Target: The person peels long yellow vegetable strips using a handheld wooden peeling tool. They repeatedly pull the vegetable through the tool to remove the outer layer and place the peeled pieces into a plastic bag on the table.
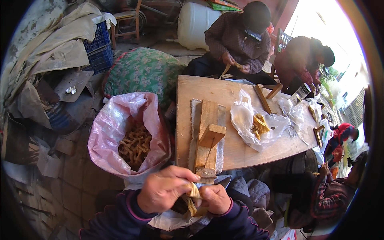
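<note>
Both my hands meet low in the view, just off the near edge of the wooden table [237, 159]. Between their fingertips is a soft, yellowish, twisted strip [194, 192], its tail hanging below; what it is made of I cannot tell. My left hand [168, 189] pinches its left side, and my right hand [215, 198] grips its right side. Right above them, a wooden block stand with a thin metal rod [209, 153] lies on a whitish cloth [220, 160]. Under the hands a pale sheet or bag [171, 220] is partly hidden.
A pink woven sack [102, 141] holds brown twisted pieces [136, 147]. On the table lie a plastic bag [243, 117] with yellow strips [259, 124] and a wooden frame [264, 99]. Several people sit around it, one handling a similar strip [225, 71]. A green floral cushion [144, 72] lies behind the sack.
</note>
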